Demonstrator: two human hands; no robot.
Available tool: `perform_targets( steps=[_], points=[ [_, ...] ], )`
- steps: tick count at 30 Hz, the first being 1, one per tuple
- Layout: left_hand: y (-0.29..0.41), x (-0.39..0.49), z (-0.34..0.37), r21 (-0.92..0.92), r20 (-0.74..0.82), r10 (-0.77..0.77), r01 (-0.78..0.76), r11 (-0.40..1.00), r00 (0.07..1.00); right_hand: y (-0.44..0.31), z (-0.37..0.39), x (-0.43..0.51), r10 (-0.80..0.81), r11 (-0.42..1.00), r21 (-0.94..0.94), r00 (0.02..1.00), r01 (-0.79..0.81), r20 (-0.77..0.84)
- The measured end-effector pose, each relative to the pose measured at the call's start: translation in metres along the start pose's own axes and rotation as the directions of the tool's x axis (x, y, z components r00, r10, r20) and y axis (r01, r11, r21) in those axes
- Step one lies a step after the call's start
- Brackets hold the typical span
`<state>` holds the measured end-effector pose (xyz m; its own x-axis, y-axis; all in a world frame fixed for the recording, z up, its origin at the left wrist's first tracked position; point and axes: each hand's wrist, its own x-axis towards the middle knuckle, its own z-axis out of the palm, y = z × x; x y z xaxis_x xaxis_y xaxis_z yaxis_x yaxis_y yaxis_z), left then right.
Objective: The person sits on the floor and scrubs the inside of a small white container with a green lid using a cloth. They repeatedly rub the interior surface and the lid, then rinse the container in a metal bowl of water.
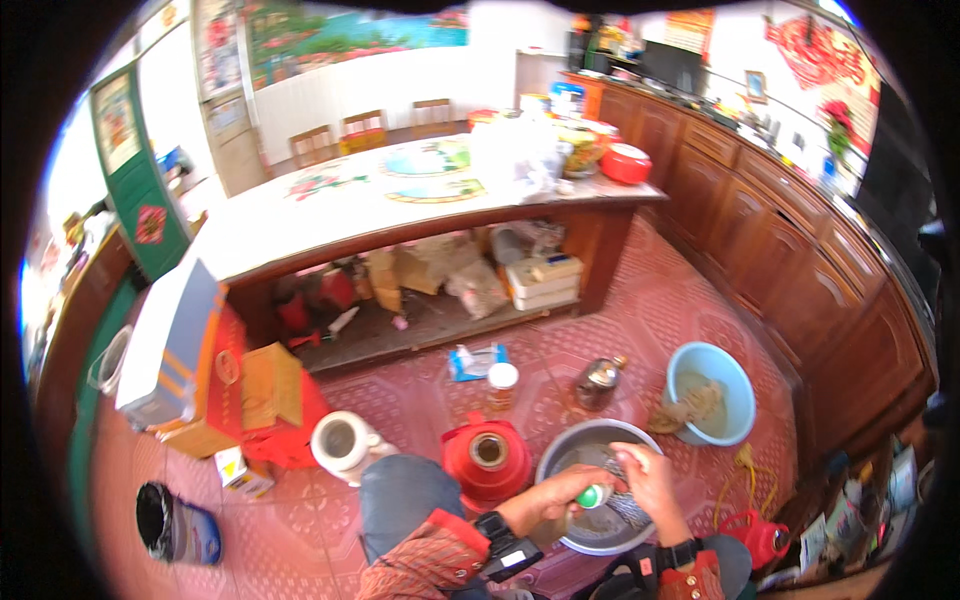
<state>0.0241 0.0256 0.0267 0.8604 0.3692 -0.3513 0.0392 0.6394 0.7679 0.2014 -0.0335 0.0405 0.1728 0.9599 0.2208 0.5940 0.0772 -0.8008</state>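
Note:
My left hand (568,491) is closed around a small green-and-white container (592,496), held over the near left side of a grey basin (551,450). My right hand (651,480) is just right of it, above the same basin, with fingers bent together. Whether those fingers hold anything is unclear. A silvery patterned piece (628,510), perhaps cloth or mesh, shows below and between the hands. Cloudy water appears to lie in the basin. Left of the basin stands a red vacuum-flask casing (487,480) with an open round mouth.
A white jug (330,459), a white-lidded jar (502,390), a shiny rounded vessel (598,384) and a light-blue bucket (742,405) with a wet cloth stand on the tiled floor. Cardboard boxes (271,386) are left, beside a long table (262,232). Wooden cabinets (780,247) line the right.

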Motion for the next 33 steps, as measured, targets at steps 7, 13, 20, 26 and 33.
perform_targets(
  steps=[7,13,20,26,33],
  points=[
    [-0.013,0.008,-0.007,-0.153,-0.019,-0.034,0.031,0.988,0.999,0.002,-0.021,0.003,-0.004,1.000,0.027,0.989,0.008,-0.146],
    [-0.021,-0.002,-0.002,-0.239,-0.076,-0.040,0.020,0.971,0.996,0.005,-0.024,-0.007,0.016,0.999,0.045,0.990,-0.010,-0.140],
    [-0.024,-0.018,-0.002,-0.234,-0.006,-0.035,0.033,0.972,0.999,-0.004,-0.014,-0.024,0.089,0.992,0.105,0.984,-0.073,-0.155],
    [-0.028,-0.034,-0.005,-0.224,0.030,-0.022,0.028,0.974,0.999,-0.010,0.002,-0.045,0.125,0.988,0.110,0.986,-0.113,-0.111],
    [-0.034,-0.064,-0.015,-0.231,0.078,-0.045,0.062,0.971,0.996,-0.014,0.038,-0.073,0.187,0.972,0.149,0.982,-0.184,-0.004]
  ],
)
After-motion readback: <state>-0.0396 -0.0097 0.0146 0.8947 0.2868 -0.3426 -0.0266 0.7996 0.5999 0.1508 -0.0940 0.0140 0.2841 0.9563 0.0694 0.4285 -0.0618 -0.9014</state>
